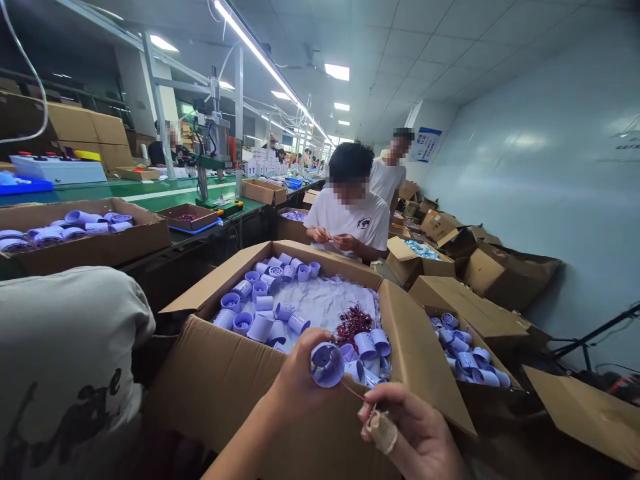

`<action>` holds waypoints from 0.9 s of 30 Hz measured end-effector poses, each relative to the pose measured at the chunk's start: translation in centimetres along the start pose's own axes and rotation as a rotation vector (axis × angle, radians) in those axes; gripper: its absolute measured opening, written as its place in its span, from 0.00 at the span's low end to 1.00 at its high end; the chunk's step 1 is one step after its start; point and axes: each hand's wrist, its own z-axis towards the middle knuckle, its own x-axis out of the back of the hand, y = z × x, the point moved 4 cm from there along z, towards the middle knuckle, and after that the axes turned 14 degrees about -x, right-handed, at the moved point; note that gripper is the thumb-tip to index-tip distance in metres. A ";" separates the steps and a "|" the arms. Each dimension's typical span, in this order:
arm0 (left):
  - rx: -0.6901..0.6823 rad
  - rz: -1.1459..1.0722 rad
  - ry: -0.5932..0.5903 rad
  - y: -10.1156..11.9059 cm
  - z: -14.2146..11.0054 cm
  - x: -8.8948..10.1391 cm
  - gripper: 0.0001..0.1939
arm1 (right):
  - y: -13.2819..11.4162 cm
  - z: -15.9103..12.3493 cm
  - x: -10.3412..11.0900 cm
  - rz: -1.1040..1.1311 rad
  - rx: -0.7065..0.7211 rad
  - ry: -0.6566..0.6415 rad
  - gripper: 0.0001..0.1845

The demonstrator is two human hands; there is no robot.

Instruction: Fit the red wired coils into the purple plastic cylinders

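Observation:
My left hand (pixel 300 373) is wrapped round a purple plastic cup-shaped part (pixel 327 365), its open end facing me. A thin red wire (pixel 356 393) runs from the part toward my right hand (pixel 410 427), whose thumb and forefinger pinch its end. Tan tape covers the right thumb. Behind my hands is a large open cardboard box (pixel 225 373) with more purple parts (pixel 260 327) on a pale liner (pixel 315 300). A tangled heap of dark red wired pieces (pixel 354 323) lies on the liner at the right.
Across the box a person in a white shirt (pixel 347 213) works with both hands; another stands behind. At left are a person's sleeve (pixel 75 333), a green bench (pixel 175 190) and a box of purple parts (pixel 85 243). More cartons (pixel 480 327) line the right side.

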 end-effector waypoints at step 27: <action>-0.387 0.136 0.090 2.4 0.9 -2.0 0.28 | -1.3 0.8 -1.6 -0.957 0.976 0.603 0.10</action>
